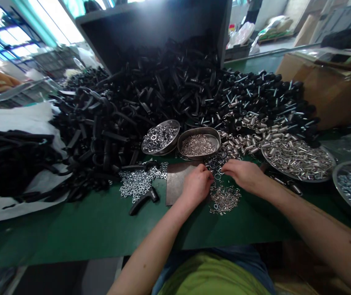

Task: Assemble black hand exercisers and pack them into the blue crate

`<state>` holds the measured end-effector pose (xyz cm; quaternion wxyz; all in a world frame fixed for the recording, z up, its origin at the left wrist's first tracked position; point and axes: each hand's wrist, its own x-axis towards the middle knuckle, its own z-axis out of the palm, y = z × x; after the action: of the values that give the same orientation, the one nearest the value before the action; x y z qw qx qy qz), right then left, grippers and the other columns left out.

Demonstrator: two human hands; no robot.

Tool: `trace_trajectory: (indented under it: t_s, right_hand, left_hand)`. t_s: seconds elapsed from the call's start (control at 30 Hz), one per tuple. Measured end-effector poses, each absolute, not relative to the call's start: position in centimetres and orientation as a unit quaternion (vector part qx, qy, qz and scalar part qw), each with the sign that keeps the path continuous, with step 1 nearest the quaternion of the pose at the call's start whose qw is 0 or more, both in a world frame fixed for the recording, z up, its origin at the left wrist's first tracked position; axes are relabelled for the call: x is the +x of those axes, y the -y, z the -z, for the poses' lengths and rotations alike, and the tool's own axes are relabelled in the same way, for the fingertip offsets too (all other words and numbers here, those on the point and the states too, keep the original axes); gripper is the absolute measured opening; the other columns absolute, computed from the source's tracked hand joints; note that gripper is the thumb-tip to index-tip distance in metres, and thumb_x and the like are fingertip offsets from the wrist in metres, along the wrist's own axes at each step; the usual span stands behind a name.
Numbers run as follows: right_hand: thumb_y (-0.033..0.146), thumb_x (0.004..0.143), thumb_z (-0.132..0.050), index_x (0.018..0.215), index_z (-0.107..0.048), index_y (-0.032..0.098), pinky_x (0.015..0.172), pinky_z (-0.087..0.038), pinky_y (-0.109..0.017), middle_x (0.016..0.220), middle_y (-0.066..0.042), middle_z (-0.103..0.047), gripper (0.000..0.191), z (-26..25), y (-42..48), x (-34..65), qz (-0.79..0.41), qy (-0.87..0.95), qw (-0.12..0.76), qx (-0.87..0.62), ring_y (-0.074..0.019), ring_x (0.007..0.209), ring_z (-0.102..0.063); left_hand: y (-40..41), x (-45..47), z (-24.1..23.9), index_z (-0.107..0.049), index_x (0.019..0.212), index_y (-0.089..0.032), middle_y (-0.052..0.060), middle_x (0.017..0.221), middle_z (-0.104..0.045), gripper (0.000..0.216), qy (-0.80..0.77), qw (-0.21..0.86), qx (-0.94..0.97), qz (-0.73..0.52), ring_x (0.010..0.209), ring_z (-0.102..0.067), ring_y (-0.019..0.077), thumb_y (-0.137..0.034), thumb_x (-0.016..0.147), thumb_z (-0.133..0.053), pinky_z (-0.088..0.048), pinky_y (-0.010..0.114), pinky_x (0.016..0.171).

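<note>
My left hand [197, 183] is curled over the right edge of a flat metal plate [177, 180], its fingers pressed together; whatever is in them is hidden. A short way to the right, my right hand [240, 172] pinches with its fingertips among loose ring washers [218, 175], on something too small to name. Just below both hands lies a heap of tiny metal pins [224, 200] with a few rings mixed in. Left of the plate are a spread of silver nuts [137, 182] and a black curved handle [144, 200].
Behind the hands stand a bowl of washers [160, 138] and an oval tin of small pins [198, 143]. Springs [246, 141] and a dish of long pins [298, 159] lie right. Black handles [151, 90] pile up at the back, beside a cardboard box [326, 86].
</note>
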<state>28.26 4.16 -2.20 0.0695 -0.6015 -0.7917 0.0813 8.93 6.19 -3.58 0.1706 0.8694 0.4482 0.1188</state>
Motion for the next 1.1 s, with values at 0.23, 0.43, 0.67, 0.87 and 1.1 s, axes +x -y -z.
trace_trajectory:
  t_s: [0.23,0.43,0.67,0.87,1.1]
  right_hand:
    - [0.017,0.085,-0.049,0.085,-0.063,0.023,0.054,-0.031,-0.025,0.087,-0.001,-0.062,0.016,5.0,-4.7,26.8,-0.09,0.811,0.023,-0.577,-0.0142,0.071,-0.059]
    - [0.022,0.089,-0.046,0.098,-0.061,0.022,0.064,-0.038,-0.028,0.1,-0.004,-0.064,0.017,1.9,-5.4,28.8,-0.044,0.758,0.087,-0.645,-0.0186,0.085,-0.059]
    - [0.024,0.083,-0.056,0.08,-0.063,0.025,0.06,-0.036,-0.027,0.084,0.002,-0.066,0.007,1.1,-1.3,27.9,-0.155,0.771,0.004,-0.617,-0.0178,0.077,-0.062]
    - [0.024,0.084,-0.051,0.08,-0.063,0.022,0.06,-0.035,-0.028,0.082,-0.002,-0.065,0.013,2.8,0.5,26.3,-0.135,0.764,-0.043,-0.629,-0.02,0.077,-0.063]
    - [0.014,0.076,-0.05,0.074,-0.062,0.022,0.058,-0.032,-0.027,0.078,-0.001,-0.067,0.014,1.8,-0.5,26.6,-0.183,0.75,-0.01,-0.636,-0.0171,0.072,-0.061]
  left_hand:
    - [-5.7,9.6,3.0,-0.069,0.08,-0.02,0.006,0.096,-0.059,0.017,-0.443,0.122,0.888,-0.024,0.085,-0.058,0.02,-0.021,0.081,-0.052,-0.048,0.028,0.068]
    - [-6.0,10.1,2.7,-0.068,0.078,-0.018,0.009,0.096,-0.059,0.016,-0.44,0.109,0.891,-0.009,0.085,-0.058,0.0227,-0.02,0.078,-0.052,-0.05,0.031,0.07]
    - [-6.1,10.0,3.3,-0.066,0.079,-0.015,0.009,0.093,-0.06,0.018,-0.438,0.135,0.889,-0.011,0.086,-0.059,0.0211,-0.018,0.081,-0.049,-0.049,0.029,0.073]
    - [-6.3,9.9,4.1,-0.064,0.078,-0.015,0.006,0.093,-0.061,0.017,-0.421,0.146,0.894,-0.036,0.088,-0.059,0.0184,-0.021,0.083,-0.049,-0.048,0.026,0.077]
    - [-7.3,10.7,2.9,-0.061,0.081,-0.018,0.002,0.091,-0.06,0.012,-0.421,0.188,0.881,-0.107,0.08,-0.06,0.0148,-0.022,0.083,-0.05,-0.047,0.024,0.072]
